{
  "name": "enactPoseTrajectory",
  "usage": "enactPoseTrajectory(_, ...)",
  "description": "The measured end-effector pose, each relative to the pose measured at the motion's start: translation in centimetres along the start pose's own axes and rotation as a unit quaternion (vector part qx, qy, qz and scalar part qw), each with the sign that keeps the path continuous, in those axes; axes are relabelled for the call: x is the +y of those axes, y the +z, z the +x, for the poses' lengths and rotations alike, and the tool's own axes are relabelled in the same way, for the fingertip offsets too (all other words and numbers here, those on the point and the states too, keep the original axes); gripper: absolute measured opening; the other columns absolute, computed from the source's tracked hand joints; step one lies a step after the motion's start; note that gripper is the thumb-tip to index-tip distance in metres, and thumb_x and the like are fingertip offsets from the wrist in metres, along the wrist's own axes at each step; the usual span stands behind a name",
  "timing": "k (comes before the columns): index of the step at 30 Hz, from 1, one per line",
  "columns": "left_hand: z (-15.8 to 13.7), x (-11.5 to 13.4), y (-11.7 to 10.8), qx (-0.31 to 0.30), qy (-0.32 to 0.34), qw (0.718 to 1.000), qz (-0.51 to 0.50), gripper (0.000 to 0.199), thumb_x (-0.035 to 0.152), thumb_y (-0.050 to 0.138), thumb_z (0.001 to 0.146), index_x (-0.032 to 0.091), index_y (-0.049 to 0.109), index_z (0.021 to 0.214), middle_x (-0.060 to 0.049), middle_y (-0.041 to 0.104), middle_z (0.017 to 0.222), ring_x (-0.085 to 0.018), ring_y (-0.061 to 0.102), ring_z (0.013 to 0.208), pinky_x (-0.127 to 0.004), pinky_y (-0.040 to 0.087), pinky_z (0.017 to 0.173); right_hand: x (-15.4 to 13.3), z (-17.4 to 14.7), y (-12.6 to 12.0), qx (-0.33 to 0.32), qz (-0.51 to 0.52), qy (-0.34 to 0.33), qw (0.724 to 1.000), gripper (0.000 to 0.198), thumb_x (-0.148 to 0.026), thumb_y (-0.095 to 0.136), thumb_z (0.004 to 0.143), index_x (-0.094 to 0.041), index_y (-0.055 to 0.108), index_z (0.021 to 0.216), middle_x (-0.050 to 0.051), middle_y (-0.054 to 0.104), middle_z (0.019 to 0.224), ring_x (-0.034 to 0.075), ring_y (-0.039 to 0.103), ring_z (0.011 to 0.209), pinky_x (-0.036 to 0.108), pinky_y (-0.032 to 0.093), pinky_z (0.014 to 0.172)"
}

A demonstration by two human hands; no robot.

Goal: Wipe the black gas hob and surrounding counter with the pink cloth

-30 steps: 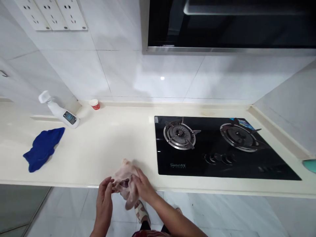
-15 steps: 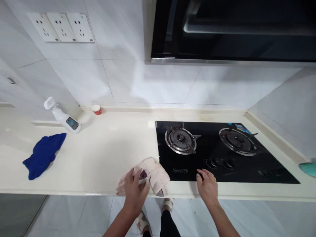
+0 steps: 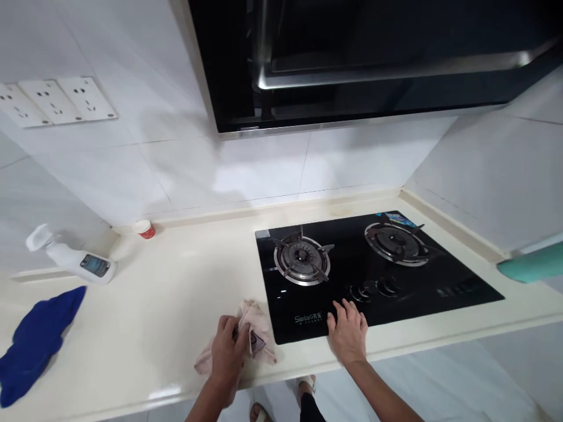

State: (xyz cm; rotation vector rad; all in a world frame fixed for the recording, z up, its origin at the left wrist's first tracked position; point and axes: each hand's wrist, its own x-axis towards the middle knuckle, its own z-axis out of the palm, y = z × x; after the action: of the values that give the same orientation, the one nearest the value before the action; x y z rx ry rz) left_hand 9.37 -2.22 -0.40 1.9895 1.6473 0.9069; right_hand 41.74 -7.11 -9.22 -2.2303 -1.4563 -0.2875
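Observation:
A pale pink cloth [image 3: 257, 322] with a dark patch lies bunched on the cream countertop [image 3: 176, 316], left of the black gas hob [image 3: 334, 275]. My left hand [image 3: 229, 346] has its fingers closed on the cloth near the front edge. With fingers stretched out, my right hand [image 3: 349, 331] rests on the front of the hob, below the control knobs [image 3: 373, 289]. Nothing is in it. The left burner [image 3: 302, 259] and right burner [image 3: 396, 242] both carry metal pan supports.
A blue cloth [image 3: 39, 340] and a white spray bottle [image 3: 79, 258] lie at the left. A small red and white cup [image 3: 145, 229] stands by the back wall. The dark range hood [image 3: 352, 88] juts out above the hob. Something green [image 3: 532, 265] sits at the right.
The view has turned to the right and tilted. My left hand has closed further on the pink cloth, which is more bunched. My right hand has flattened onto the hob's front.

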Motion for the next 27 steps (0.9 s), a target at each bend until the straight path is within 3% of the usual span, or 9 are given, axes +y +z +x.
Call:
enactPoseTrajectory(2,0.7,2.0,0.4,0.014,0.016,1.0,-0.006,0.02,0.04,0.056,0.093,0.024,0.068,0.095,-0.004,0.061,0.104,-0.015,0.064,0.085,-0.03,0.056,0.076,-0.1,0.1,0.2,0.004,-0.004,-0.003,1.0,0.044,-0.037,0.033,0.1,-0.013,0.058,0.127,0.019,0.052,0.141,0.031,0.034,0.142,0.056,0.025,0.116)
enactPoseTrajectory(5,1.2,6.4,3.0,-0.013,0.101,0.995,0.025,0.014,0.031,0.064,0.087,0.025,0.071,0.098,-0.007,0.062,0.118,-0.02,0.064,0.103,-0.036,0.055,0.089,0.0,0.0,0.3,0.009,-0.003,-0.005,1.0,0.045,-0.037,0.032,0.101,-0.013,0.058,0.127,0.019,0.052,0.141,0.031,0.034,0.142,0.056,0.024,0.116)
enactPoseTrajectory(7,1.2,9.2,5.8,-0.046,0.135,0.988,0.057,0.025,0.033,0.068,0.084,0.027,0.071,0.107,-0.01,0.059,0.133,-0.029,0.056,0.121,-0.049,0.05,0.102,0.2,-0.1,0.4,0.011,0.003,-0.006,1.0,0.046,-0.039,0.031,0.101,-0.013,0.058,0.127,0.019,0.052,0.14,0.031,0.034,0.142,0.056,0.025,0.116)
enactPoseTrajectory(9,1.0,11.1,8.9,-0.097,0.143,0.981,0.087,0.05,0.046,0.073,0.079,0.032,0.065,0.127,-0.011,0.047,0.151,-0.039,0.044,0.136,-0.064,0.04,0.108,0.5,-0.2,0.5,0.01,0.01,-0.007,1.0,0.047,-0.041,0.028,0.101,-0.015,0.058,0.127,0.018,0.052,0.14,0.031,0.034,0.142,0.056,0.025,0.115)
enactPoseTrajectory(12,1.1,12.0,12.6,-0.183,0.165,0.962,0.119,0.063,0.066,0.064,0.08,0.039,0.058,0.137,-0.009,0.035,0.162,-0.044,0.03,0.146,-0.076,0.025,0.111,0.9,-0.3,0.7,0.001,0.019,-0.012,1.0,0.05,-0.043,0.025,0.102,-0.017,0.058,0.127,0.017,0.051,0.142,0.03,0.034,0.142,0.055,0.025,0.115)
enactPoseTrajectory(15,2.2,10.9,14.1,-0.195,0.196,0.947,0.165,0.058,0.07,0.053,0.085,0.042,0.058,0.135,-0.004,0.032,0.165,-0.041,0.029,0.147,-0.075,0.019,0.114,0.9,-0.3,0.7,0.003,0.024,-0.008,1.0,0.049,-0.042,0.025,0.101,-0.016,0.059,0.126,0.017,0.051,0.142,0.03,0.035,0.142,0.055,0.025,0.115)
enactPoseTrajectory(20,5.3,6.9,12.0,-0.127,0.187,0.952,0.205,0.052,0.073,0.053,0.085,0.049,0.061,0.131,0.002,0.041,0.161,-0.037,0.04,0.141,-0.068,0.017,0.117,0.4,-0.3,0.3,0.005,0.036,0.007,0.999,0.049,-0.044,0.026,0.1,-0.016,0.059,0.124,0.017,0.053,0.139,0.031,0.038,0.14,0.055,0.028,0.114)
enactPoseTrajectory(24,7.6,3.3,8.0,-0.098,0.093,0.964,0.229,0.049,0.063,0.06,0.086,0.048,0.061,0.133,-0.003,0.043,0.159,-0.039,0.041,0.14,-0.071,0.023,0.113,0.1,-0.2,0.1,0.0,0.035,0.014,0.999,0.049,-0.044,0.027,0.1,-0.017,0.059,0.124,0.017,0.054,0.139,0.031,0.039,0.14,0.055,0.028,0.114)
enactPoseTrajectory(27,10.6,1.7,5.0,-0.113,-0.001,0.957,0.269,0.049,0.054,0.057,0.09,0.045,0.056,0.138,-0.005,0.037,0.162,-0.04,0.033,0.145,-0.073,0.022,0.113,0.0,-0.1,-0.1,0.009,0.028,0.008,1.0,0.047,-0.043,0.029,0.099,-0.016,0.059,0.124,0.018,0.054,0.139,0.032,0.04,0.14,0.057,0.027,0.114)
